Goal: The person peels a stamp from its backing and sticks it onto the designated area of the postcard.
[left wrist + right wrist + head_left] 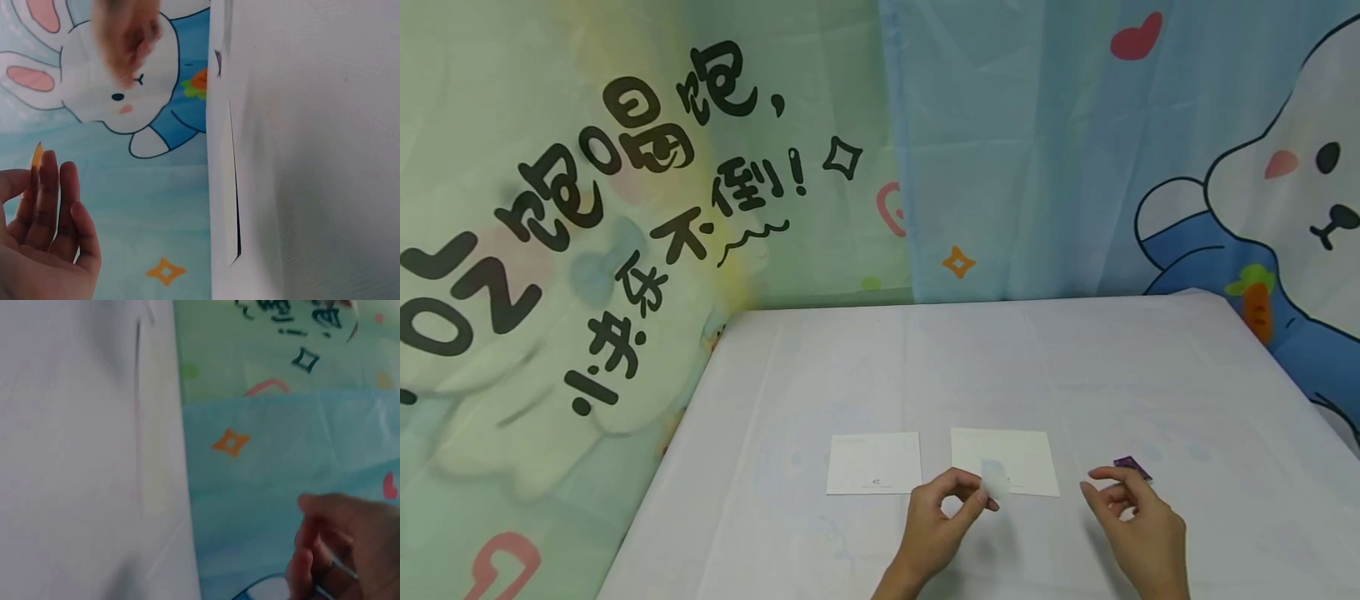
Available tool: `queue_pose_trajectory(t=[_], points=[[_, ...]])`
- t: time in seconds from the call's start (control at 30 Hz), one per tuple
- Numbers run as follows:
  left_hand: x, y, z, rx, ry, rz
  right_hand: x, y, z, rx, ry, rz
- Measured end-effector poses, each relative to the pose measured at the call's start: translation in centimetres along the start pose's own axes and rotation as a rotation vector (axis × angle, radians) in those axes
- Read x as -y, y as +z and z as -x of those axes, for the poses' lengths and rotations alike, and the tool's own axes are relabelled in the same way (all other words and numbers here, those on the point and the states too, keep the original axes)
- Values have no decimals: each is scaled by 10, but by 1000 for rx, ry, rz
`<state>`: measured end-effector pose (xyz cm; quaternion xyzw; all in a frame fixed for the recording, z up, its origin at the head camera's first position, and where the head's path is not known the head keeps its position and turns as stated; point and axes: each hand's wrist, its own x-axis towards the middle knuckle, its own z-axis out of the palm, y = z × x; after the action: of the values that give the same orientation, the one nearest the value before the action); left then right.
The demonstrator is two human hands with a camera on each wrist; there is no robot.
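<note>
The left hand [936,517] pinches a translucent film [995,478] over the right card's [1004,460] 6 o'clock edge, likely light, limp and clingy, best held by its edge, while the right hand [1131,512] hovers, fingers loosely curled, empty.

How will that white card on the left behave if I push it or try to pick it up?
The left card lies perfectly flat on the tablecloth, so it is probably thin, light and fairly stiff. It would likely slide when pushed. Its low edges may be hard to lift.
</note>
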<state>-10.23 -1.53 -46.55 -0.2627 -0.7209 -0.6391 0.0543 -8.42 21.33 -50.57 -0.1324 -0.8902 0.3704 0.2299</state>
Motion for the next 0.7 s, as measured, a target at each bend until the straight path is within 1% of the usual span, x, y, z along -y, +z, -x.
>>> queue_pose_trajectory(t=[0.07,0.13,0.2,0.23,0.27,0.33,0.43,0.57,0.7], points=[[0,1,0,6,3,6,15,3,2,-9,-121,-54],[1,2,0,8,27,-8,29,5,4,0,-235,-105],[0,2,0,11,28,-4,40,6,6,23,-323,-159],[0,2,0,15,17,6,44,7,7,33,-364,-189],[-1,2,1,18,18,4,48,8,7,47,-390,-219],[-2,1,1,24,1,18,53,10,8,71,-429,-255],[-3,1,1,38,-25,33,57,13,10,103,-450,-301],[-3,0,2,48,-25,41,59,15,11,119,-455,-330],[-2,0,3,46,-10,46,58,18,10,103,-481,-348]])
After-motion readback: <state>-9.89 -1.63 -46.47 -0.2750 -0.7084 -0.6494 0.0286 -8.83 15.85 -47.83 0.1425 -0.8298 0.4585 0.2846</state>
